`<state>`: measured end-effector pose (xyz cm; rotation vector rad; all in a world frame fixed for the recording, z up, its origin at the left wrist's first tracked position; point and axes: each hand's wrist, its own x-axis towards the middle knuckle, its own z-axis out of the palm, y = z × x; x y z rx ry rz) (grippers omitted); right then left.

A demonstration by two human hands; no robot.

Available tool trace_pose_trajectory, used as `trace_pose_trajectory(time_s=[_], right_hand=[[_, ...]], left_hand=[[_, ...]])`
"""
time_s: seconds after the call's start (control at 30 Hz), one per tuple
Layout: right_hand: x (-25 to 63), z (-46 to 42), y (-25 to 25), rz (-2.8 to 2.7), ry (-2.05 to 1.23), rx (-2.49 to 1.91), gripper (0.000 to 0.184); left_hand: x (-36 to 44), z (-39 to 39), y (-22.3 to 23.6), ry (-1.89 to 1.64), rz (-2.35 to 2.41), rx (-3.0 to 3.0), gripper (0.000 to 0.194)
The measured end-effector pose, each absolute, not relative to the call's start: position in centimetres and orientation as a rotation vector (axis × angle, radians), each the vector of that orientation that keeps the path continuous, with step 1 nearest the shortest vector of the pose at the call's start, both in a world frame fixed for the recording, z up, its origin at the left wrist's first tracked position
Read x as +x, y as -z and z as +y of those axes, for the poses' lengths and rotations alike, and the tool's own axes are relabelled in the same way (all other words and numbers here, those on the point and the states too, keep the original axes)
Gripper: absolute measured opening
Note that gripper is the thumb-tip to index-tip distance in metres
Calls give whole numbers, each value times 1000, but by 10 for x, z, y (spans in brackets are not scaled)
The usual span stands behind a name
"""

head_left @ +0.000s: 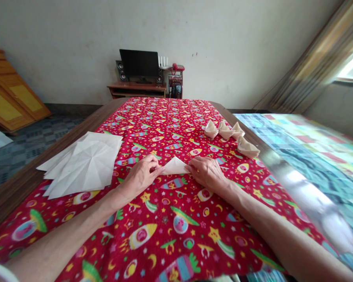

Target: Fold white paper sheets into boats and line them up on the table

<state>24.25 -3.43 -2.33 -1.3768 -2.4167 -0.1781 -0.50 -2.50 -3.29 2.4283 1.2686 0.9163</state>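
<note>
A sheet of white paper folded into a low triangle [175,165] lies on the red patterned cloth, its point facing away from me. My left hand [144,171] pinches its left corner between thumb and fingers. At the right corner, my right hand [207,172] is closed on the paper with the fingers curled over it. To the left rests a stack of creased paper sheets [88,162], the top one showing fold lines that meet at its middle. Several folded paper shapes [247,147] stand at the right side of the cloth.
The red cloth [179,219] covers most of a brown wooden table [26,188]. Past its far end, a monitor [139,63] with speakers and a red telephone [178,67] stand on small desks by the wall. A bed with a checked cover [326,156] adjoins on the right.
</note>
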Motion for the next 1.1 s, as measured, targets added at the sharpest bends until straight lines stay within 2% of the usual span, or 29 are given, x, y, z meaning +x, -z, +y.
trace_pose_trajectory(time_s=[0.5, 0.63, 0.87, 1.1], right_hand=[[234, -33, 15, -2392, 82, -1623, 26], [234, -31, 17, -2380, 63, -1599, 27], [237, -30, 22, -2359, 43, -1557, 26], [235, -32, 19, -2335, 29, -1575, 25]], left_hand=[[0, -27, 29, -783, 1427, 2574, 21], [0, -27, 29, -843, 1451, 2578, 8], [16, -41, 25, -695, 993, 2960, 34], [23, -48, 41, -595, 1025, 2892, 56]])
